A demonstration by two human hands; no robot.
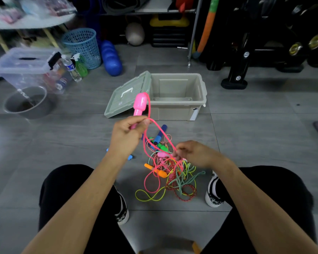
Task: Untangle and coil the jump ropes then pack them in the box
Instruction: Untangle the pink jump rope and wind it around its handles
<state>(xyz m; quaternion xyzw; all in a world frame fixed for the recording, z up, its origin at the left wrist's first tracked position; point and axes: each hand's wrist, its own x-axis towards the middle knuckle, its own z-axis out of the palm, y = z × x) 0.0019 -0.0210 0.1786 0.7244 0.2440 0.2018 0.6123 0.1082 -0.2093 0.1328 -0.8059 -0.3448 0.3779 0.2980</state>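
Pink handle [140, 103] upright in left hand [126, 136]

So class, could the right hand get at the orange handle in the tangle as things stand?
Probably yes. The right hand pinches the pink rope just above the orange handle, which lies exposed at the pile's near-left edge; it would have to let go first.

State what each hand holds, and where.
Left hand: pink handle, by its narrow lower end. Right hand: pink rope, pinched just above the tangle.
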